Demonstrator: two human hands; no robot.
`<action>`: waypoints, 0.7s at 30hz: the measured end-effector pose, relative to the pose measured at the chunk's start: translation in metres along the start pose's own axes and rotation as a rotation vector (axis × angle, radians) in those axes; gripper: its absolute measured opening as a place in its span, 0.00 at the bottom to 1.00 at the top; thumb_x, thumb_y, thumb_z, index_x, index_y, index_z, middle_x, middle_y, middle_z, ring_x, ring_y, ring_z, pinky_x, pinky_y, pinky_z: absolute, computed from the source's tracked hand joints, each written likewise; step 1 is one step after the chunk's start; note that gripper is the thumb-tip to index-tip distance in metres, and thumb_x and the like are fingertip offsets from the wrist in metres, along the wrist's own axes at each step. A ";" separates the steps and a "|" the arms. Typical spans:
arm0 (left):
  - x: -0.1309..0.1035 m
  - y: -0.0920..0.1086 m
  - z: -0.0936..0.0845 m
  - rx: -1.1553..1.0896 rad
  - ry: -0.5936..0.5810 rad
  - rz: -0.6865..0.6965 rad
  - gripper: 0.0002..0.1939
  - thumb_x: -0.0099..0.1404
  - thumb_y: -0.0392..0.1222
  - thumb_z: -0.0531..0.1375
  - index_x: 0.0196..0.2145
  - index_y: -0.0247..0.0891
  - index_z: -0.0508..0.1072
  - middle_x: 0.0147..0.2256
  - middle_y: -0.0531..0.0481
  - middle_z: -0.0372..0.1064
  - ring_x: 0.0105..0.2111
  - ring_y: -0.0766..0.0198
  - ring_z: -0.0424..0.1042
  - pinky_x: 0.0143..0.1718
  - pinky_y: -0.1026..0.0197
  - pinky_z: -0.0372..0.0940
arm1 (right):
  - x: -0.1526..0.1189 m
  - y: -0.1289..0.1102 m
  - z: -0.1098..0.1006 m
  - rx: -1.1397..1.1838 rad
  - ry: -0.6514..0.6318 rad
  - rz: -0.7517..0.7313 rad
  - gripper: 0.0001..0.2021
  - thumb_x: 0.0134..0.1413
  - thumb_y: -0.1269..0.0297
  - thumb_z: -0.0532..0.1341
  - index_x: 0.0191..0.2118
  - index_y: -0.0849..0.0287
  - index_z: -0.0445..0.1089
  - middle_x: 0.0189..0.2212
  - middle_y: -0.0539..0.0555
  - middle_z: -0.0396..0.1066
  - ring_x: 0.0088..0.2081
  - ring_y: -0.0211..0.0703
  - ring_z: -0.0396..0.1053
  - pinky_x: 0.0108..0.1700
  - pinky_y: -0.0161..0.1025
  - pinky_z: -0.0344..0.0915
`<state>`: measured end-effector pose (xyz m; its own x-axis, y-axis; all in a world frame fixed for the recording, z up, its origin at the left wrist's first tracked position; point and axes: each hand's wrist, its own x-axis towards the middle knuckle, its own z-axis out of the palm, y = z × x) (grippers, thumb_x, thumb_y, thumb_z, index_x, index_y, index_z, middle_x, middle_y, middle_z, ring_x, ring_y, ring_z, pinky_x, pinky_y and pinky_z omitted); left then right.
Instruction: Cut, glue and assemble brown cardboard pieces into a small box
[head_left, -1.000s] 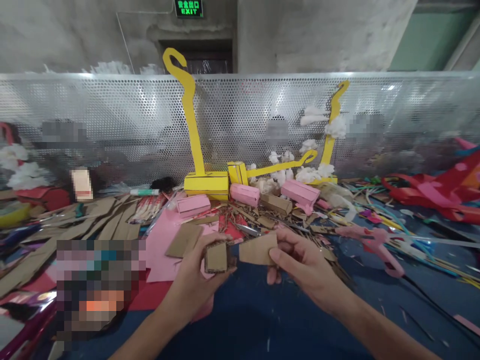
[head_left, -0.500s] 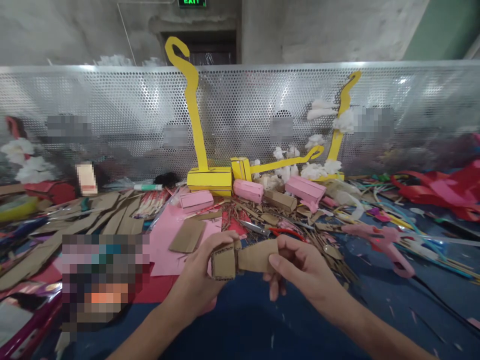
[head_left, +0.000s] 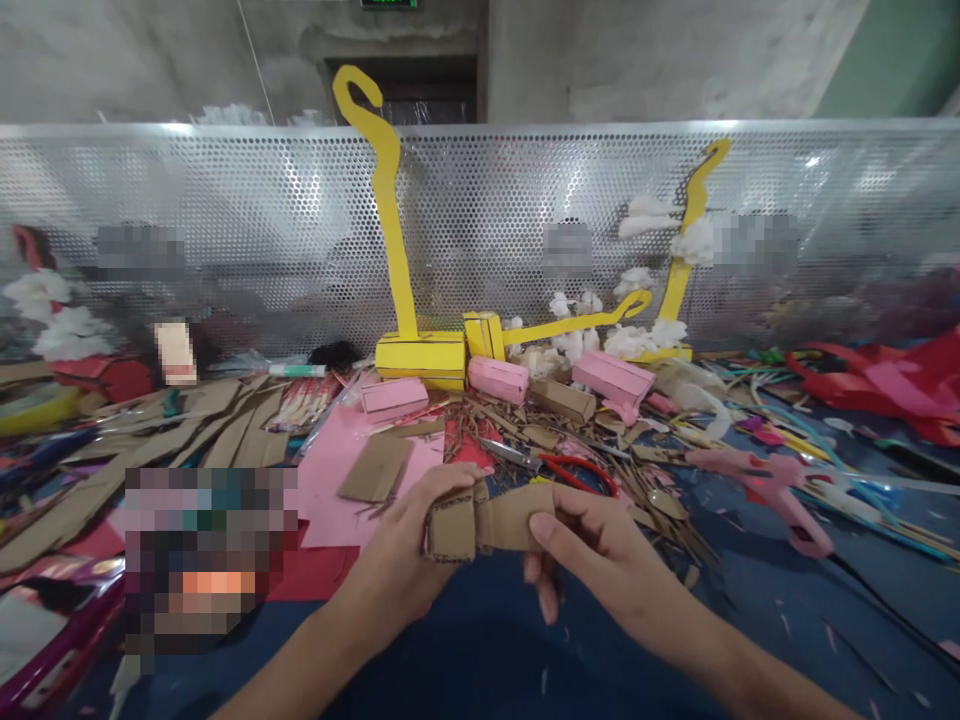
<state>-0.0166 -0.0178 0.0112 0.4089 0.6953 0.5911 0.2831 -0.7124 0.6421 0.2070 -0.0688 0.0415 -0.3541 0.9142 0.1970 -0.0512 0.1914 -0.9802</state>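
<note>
Between my hands, low over the blue table, is a brown cardboard piece with a small box-like end (head_left: pixel 454 528) on the left and a flat cardboard strip (head_left: pixel 516 517) reaching to the right. My left hand (head_left: pixel 414 535) wraps around the box end from behind. My right hand (head_left: pixel 589 545) pinches the strip's outer end between thumb and index finger, its other fingers curled below. Whether strip and box are joined is hard to see. Red-handled scissors (head_left: pixel 577 472) lie just beyond my right hand, and a flat cardboard rectangle (head_left: pixel 376 468) rests on pink sheets (head_left: pixel 330 510) beyond my left.
A pink glue gun (head_left: pixel 780 490) lies at right with its cord trailing forward. Yellow hooked shapes on boxes (head_left: pixel 420 360) stand against a perforated metal screen (head_left: pixel 487 220). Pink boxes (head_left: pixel 394 398), cardboard scraps (head_left: pixel 225 410) and red ribbon (head_left: pixel 892 385) spread across the table (head_left: pixel 510 660).
The strip's right end has tilted slightly downward and my right hand has shifted a little with it. More of the scissors' red handles shows. My left hand keeps its hold.
</note>
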 end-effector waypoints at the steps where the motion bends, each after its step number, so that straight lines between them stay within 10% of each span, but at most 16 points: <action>1: 0.000 0.000 0.000 0.001 0.002 0.002 0.23 0.65 0.33 0.63 0.55 0.47 0.64 0.57 0.43 0.70 0.58 0.53 0.70 0.58 0.54 0.64 | 0.000 0.000 0.001 0.007 -0.007 0.001 0.17 0.68 0.50 0.58 0.36 0.60 0.68 0.27 0.50 0.72 0.21 0.34 0.71 0.26 0.32 0.68; 21: 0.000 -0.001 0.000 0.048 0.012 0.088 0.26 0.64 0.28 0.62 0.56 0.48 0.62 0.55 0.45 0.70 0.55 0.58 0.71 0.55 0.58 0.66 | 0.001 0.004 0.006 -0.025 -0.017 -0.032 0.18 0.69 0.50 0.56 0.34 0.61 0.66 0.24 0.47 0.65 0.19 0.29 0.59 0.23 0.30 0.57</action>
<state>-0.0165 -0.0166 0.0102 0.4238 0.6309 0.6499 0.2883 -0.7741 0.5636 0.2009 -0.0688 0.0374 -0.3682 0.9016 0.2272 -0.0395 0.2290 -0.9726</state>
